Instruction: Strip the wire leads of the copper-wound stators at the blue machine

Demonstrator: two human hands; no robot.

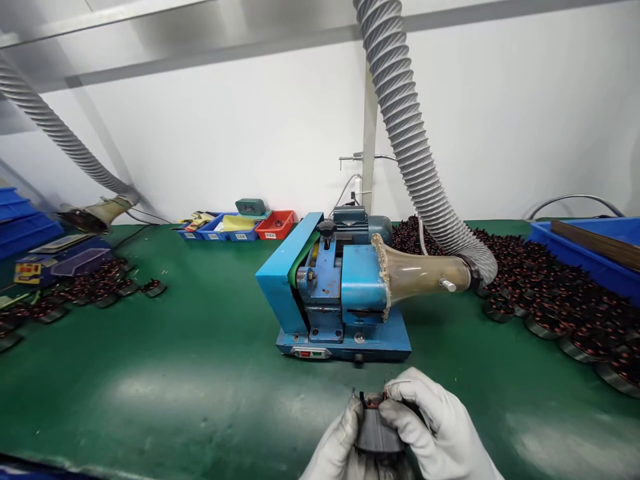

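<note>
The left hand [345,433] and right hand [445,417], both white-gloved, are closed around one dark round part [380,433], held between them over the near side of the green table [200,360]; one blue machine [317,267] stands beyond, with one translucent funnel [425,272] on its right; two piles of similar parts, too crowded to count, lie left [103,285] and right [555,287]; one large blue bin [575,259] sits behind the right pile; farther back, three small blue bins [215,235] and one red bin [284,232] form a row; two grey hoses [400,113] hang, one left, one right
</note>
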